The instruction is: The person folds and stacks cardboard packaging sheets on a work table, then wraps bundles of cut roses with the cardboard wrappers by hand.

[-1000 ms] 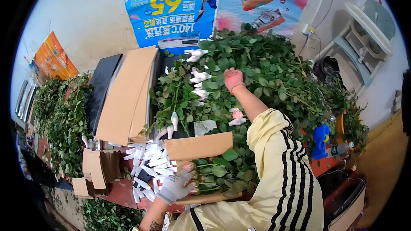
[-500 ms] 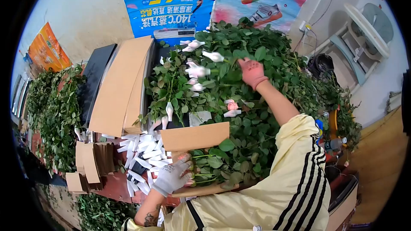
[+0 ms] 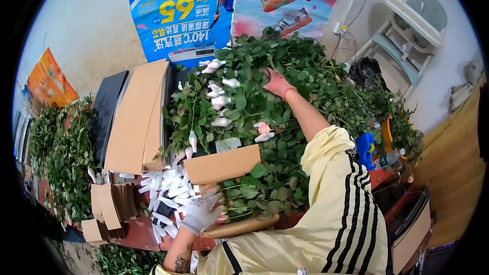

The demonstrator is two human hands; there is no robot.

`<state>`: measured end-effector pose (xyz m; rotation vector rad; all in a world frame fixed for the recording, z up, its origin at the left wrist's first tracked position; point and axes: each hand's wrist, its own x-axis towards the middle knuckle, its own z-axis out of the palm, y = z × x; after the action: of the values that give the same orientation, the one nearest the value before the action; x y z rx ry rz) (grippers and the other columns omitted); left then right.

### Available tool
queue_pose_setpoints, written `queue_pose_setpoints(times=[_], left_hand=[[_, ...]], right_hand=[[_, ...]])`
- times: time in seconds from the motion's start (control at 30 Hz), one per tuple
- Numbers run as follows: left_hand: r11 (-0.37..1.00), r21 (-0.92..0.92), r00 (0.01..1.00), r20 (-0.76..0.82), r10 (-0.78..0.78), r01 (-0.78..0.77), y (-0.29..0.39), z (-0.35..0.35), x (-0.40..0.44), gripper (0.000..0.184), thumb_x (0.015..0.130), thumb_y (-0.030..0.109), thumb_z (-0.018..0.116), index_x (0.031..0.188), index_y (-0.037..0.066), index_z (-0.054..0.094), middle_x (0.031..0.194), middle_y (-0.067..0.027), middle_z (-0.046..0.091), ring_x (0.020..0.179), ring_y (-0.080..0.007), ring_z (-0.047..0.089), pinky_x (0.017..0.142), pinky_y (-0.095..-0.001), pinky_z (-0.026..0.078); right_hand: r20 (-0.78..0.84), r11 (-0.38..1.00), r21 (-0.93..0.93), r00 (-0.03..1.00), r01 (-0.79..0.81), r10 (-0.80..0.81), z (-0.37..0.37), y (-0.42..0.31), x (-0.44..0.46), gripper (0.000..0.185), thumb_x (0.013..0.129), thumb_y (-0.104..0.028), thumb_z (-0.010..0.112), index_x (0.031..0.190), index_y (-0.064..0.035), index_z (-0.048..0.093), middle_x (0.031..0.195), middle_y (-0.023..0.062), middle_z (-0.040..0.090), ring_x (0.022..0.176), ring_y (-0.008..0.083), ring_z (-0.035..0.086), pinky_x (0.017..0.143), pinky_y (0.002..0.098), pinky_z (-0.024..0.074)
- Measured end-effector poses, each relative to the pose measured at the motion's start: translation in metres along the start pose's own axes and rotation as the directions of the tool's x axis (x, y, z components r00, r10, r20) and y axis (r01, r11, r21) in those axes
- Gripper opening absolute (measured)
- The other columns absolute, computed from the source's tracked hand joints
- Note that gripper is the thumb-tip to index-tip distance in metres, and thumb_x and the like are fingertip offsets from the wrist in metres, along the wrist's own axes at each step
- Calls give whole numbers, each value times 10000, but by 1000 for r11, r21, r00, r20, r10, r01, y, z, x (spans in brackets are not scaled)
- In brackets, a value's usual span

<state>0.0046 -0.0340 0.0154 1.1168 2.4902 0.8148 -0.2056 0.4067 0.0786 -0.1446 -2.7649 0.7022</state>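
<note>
My left hand (image 3: 200, 213), in a white glove, curls its fingers around the heads of a bunch of roses (image 3: 222, 219). This bunch lies sideways, partly wrapped in corrugated cardboard (image 3: 222, 165), its leafy stems pointing right. My right hand (image 3: 278, 83), in a pink glove, is over the far leafy rose stems (image 3: 285, 56). Its thumb and fingers are apart, and I see nothing held between them. White-sleeved rose buds (image 3: 220, 102) lie in a row left of that hand. A bare pink rose (image 3: 263, 128) rests between the two hands.
White foam sleeves (image 3: 175, 189) lie scattered left of the bunch. Cardboard sheets (image 3: 135, 122) and stacked cardboard pieces (image 3: 106, 206) stand farther left. A blue tape dispenser (image 3: 364, 150) and a bottle (image 3: 391, 158) are at the right, with a high chair (image 3: 415, 33) behind.
My right hand has spread its fingers beside the far stems, and the blurred sleeved buds near it now lie still. My left hand stays on the bunch. The camera view has shifted.
</note>
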Motion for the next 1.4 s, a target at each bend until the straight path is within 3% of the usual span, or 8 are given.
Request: queue_pose_setpoints(times=[0.17, 0.37, 0.57, 0.83, 1.03, 1.1, 1.17, 1.4], left_hand=[[994, -108, 999, -51, -18, 12, -5, 9, -3, 413, 826, 261, 582, 1184, 57, 554, 1303, -159, 489, 1169, -317, 495, 960, -379, 412], [989, -101, 994, 36, -106, 109, 8, -3, 0, 421, 823, 263, 582, 1187, 55, 551, 1298, -164, 490, 1166, -313, 497, 948, -377, 421], [991, -101, 995, 60, -83, 89, 10, -8, 6, 405, 815, 214, 590, 1159, 2, 560, 1266, -213, 501, 1164, -360, 489, 958, -381, 410], [991, -120, 998, 1, -66, 66, 13, -12, 4, 417, 795, 204, 614, 1164, 14, 570, 1225, -195, 545, 1138, -335, 522, 943, -393, 427], [1000, -24, 1000, -20, -16, 16, 0, -3, -1, 428, 798, 263, 594, 1159, 34, 580, 1268, -184, 517, 1130, -326, 529, 951, -386, 423], [998, -57, 1000, 4, -12, 12, -2, -6, 0, 436, 792, 261, 596, 1158, 25, 579, 1269, -193, 515, 1139, -330, 523, 957, -387, 420], [998, -55, 999, 45, 1, 2, -5, -8, 4, 451, 792, 259, 594, 1175, 24, 567, 1285, -197, 500, 1167, -327, 501, 965, -382, 414], [880, -451, 942, -336, -11, -151, 47, -49, -7, 657, 684, 99, 664, 1294, -13, 446, 879, -96, 580, 672, -171, 539, 624, -269, 449]], right_hand=[[-364, 997, 37, 930, 72, -53, 2, -7, 16, 244, 771, -206, 586, 1002, -142, 633, 971, 99, 641, 920, 284, 609, 810, 390, 483], [218, 730, -671, 976, 128, 29, 81, -39, 35, 339, 809, -213, 450, 1084, -74, 589, 1111, 130, 603, 1010, 252, 571, 818, 380, 425], [271, 798, -601, 953, 55, 138, 103, -51, 35, 305, 792, -202, 400, 953, -49, 608, 1059, 153, 583, 1032, 254, 483, 843, 393, 345], [-275, 966, -156, 948, -208, 160, -124, -39, 35, 449, 791, -334, 483, 1115, -28, 533, 1120, 234, 575, 1034, 371, 570, 912, 438, 439], [-832, 837, -287, 555, -465, 23, -377, 40, -50, 460, 716, -291, 520, 1131, -111, 604, 1094, 159, 624, 1024, 365, 580, 900, 432, 447], [-943, 877, -221, 322, -428, -81, -424, 11, -99, 356, 759, -227, 553, 1066, -64, 629, 991, 128, 664, 908, 312, 629, 823, 382, 478], [-982, 956, 14, 182, 294, -42, -425, -37, -128, 242, 797, -119, 566, 1000, -6, 633, 898, 84, 666, 788, 208, 623, 738, 308, 487], [-672, 888, -180, 606, 424, -425, -242, -198, -185, 230, 826, -124, 570, 1026, -21, 616, 907, 76, 656, 780, 185, 621, 716, 280, 500]])
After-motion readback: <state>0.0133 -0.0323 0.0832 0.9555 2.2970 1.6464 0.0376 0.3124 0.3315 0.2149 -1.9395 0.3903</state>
